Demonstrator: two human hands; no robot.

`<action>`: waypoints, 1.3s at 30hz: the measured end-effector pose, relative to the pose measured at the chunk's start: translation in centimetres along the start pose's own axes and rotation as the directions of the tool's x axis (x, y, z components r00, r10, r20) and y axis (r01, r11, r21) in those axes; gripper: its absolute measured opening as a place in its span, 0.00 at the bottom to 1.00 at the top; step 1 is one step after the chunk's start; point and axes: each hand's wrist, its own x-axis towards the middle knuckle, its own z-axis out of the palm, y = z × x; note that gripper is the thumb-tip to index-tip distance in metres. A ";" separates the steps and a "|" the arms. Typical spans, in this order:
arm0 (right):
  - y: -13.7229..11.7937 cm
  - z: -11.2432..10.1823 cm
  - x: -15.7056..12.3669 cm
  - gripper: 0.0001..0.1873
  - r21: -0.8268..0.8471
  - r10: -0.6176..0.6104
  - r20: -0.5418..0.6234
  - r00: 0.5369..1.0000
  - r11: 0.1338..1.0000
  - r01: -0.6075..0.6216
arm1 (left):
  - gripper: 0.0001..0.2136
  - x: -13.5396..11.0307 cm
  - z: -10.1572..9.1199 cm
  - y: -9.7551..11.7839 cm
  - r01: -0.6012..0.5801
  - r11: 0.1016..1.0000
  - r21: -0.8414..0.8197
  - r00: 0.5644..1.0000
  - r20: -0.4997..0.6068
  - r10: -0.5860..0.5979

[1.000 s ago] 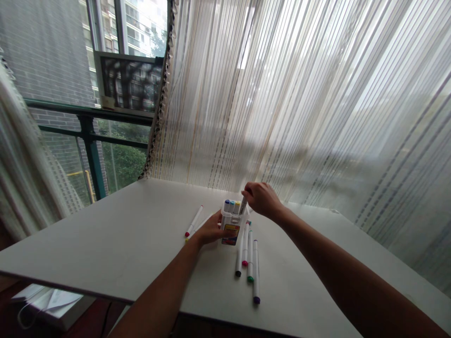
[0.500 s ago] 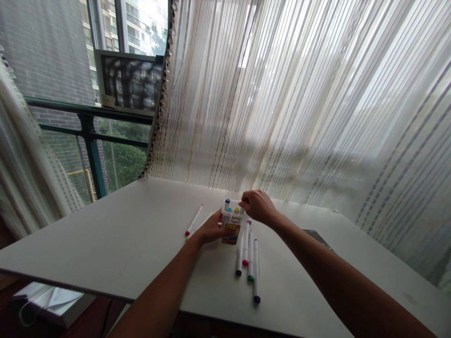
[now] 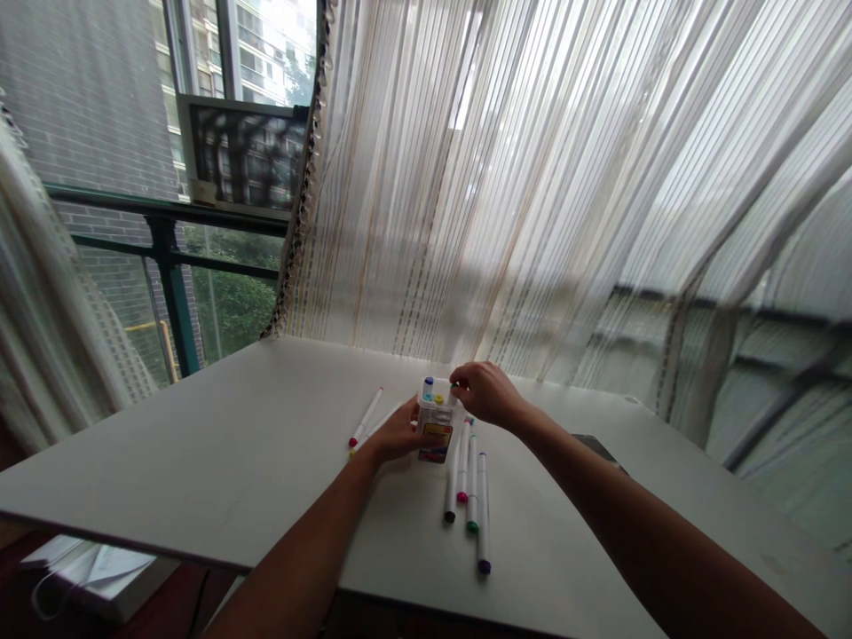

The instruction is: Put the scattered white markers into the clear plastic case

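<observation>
My left hand (image 3: pixel 398 431) is wrapped round a clear plastic marker case (image 3: pixel 436 437) with a colourful label, holding it upright on the white table. Inside the case stand several markers, among them a blue-capped marker (image 3: pixel 429 383) and a yellow-capped marker (image 3: pixel 438 399). My right hand (image 3: pixel 489 390) pinches the top of a white marker (image 3: pixel 453 396) at the right side of the case's opening; its lower part is hard to make out. Just in front of the case lie a black-capped marker (image 3: pixel 451 497), a pink-capped marker (image 3: pixel 462 470), a green-capped marker (image 3: pixel 472 497) and a purple-capped marker (image 3: pixel 484 524).
Left of the case lies a red-capped marker (image 3: pixel 366 417), with a yellow-tipped marker (image 3: pixel 376 428) partly behind my left hand. A dark flat object (image 3: pixel 595 450) is half hidden by my right forearm. A sheer curtain (image 3: pixel 466 222) hangs along the table's (image 3: pixel 200 461) far edge.
My right hand has shifted slightly left over the case with the marker. The yellow-capped marker in the case has moved a little left. The curtain at the right has swayed.
</observation>
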 end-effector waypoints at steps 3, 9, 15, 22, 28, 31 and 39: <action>-0.2 0.1 0.1 0.12 -0.002 0.000 -0.003 1.000 1.000 0.000 | 0.26 0.1 -0.1 -0.2 0.000 1.000 0.009 1.000 -0.004 0.000; -0.4 0.2 0.5 0.10 0.016 -0.019 -0.005 1.000 1.000 0.019 | 0.24 0.2 -0.1 -0.2 -0.004 1.000 0.013 1.000 0.011 0.004; -0.8 0.2 0.9 0.11 0.024 -0.019 -0.033 0.999 1.000 0.020 | 0.25 0.1 -0.1 -0.2 -0.006 1.000 0.010 1.000 0.006 0.006; -0.8 -0.2 1.3 0.11 0.057 0.005 -0.082 0.997 0.998 0.000 | 0.23 0.1 -0.1 -0.3 -0.001 1.000 0.004 1.000 0.009 0.001; -0.7 -1.3 1.5 0.10 0.113 0.019 -0.148 0.989 0.994 -0.003 | 0.23 0.1 -0.1 -0.3 0.003 1.000 0.000 1.000 0.013 -0.003; -0.8 -1.5 1.5 0.10 0.151 0.032 -0.175 0.984 0.989 -0.005 | 0.22 0.1 0.0 -0.2 0.001 1.000 -0.002 1.000 0.022 -0.001; -1.2 0.4 1.5 0.09 0.080 0.001 -0.079 0.997 0.997 0.005 | 0.24 0.2 -0.1 -0.3 0.010 1.000 0.009 1.000 0.012 -0.010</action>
